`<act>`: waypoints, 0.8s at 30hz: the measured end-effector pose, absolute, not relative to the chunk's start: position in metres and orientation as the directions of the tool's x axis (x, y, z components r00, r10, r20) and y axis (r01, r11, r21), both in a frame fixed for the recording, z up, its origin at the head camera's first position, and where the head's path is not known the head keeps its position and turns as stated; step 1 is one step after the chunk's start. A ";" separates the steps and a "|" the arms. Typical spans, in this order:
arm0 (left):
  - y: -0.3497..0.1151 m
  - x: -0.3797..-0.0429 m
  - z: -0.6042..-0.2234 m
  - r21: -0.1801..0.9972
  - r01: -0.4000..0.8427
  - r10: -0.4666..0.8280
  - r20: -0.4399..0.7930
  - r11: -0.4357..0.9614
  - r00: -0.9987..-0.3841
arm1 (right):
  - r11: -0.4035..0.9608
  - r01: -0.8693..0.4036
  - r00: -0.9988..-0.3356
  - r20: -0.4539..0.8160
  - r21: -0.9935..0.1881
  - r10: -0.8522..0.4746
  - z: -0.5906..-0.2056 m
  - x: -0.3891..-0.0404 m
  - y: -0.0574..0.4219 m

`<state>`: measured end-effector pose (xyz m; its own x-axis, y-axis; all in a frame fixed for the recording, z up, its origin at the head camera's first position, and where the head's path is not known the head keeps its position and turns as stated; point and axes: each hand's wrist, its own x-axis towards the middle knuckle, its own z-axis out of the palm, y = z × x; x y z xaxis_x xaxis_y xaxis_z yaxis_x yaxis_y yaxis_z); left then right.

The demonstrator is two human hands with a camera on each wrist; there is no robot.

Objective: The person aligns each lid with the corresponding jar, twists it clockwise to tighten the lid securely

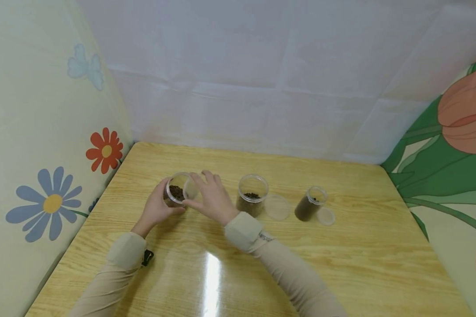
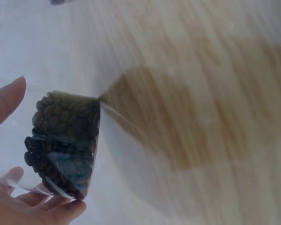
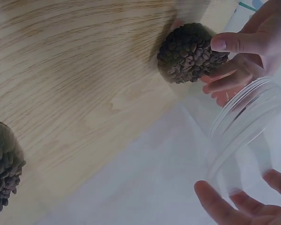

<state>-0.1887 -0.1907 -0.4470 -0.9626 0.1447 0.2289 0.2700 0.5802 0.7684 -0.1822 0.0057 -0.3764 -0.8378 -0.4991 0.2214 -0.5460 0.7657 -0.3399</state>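
At the left of the table, my left hand (image 1: 158,206) grips a clear jar (image 1: 179,181) part-filled with dark brown beans (image 2: 65,136). The jar leans a little, its mouth facing up. Thumb and fingers wrap opposite sides of it in the left wrist view. With my right hand (image 1: 213,197) I hold a clear round lid (image 1: 190,189) by its edge, tilted at the right side of the jar's mouth. In the right wrist view, the right fingertips (image 3: 208,194) lie close by the clear threaded rim (image 3: 246,105).
A second clear jar (image 1: 243,206) of dark beans stands right of my hands, a flat clear lid (image 1: 277,207) beside it. Farther right are a narrower filled jar (image 1: 304,209) and its small lid (image 1: 326,216). A small black object (image 1: 147,257) lies near my left sleeve.
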 end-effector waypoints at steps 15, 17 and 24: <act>-0.189 -0.192 -0.445 0.711 0.293 0.165 0.245 0.639 -0.955 | 0.778 -0.524 -0.852 0.205 -0.346 -0.482 -0.376 -0.189 -0.009; -0.189 -0.192 -0.446 0.700 0.296 0.168 0.248 0.650 -0.954 | 0.779 -0.520 -0.854 0.200 -0.349 -0.481 -0.376 -0.189 -0.010; -0.190 -0.188 -0.451 0.676 0.322 0.163 0.289 0.663 -0.943 | 0.783 -0.516 -0.856 0.173 -0.347 -0.487 -0.379 -0.186 -0.015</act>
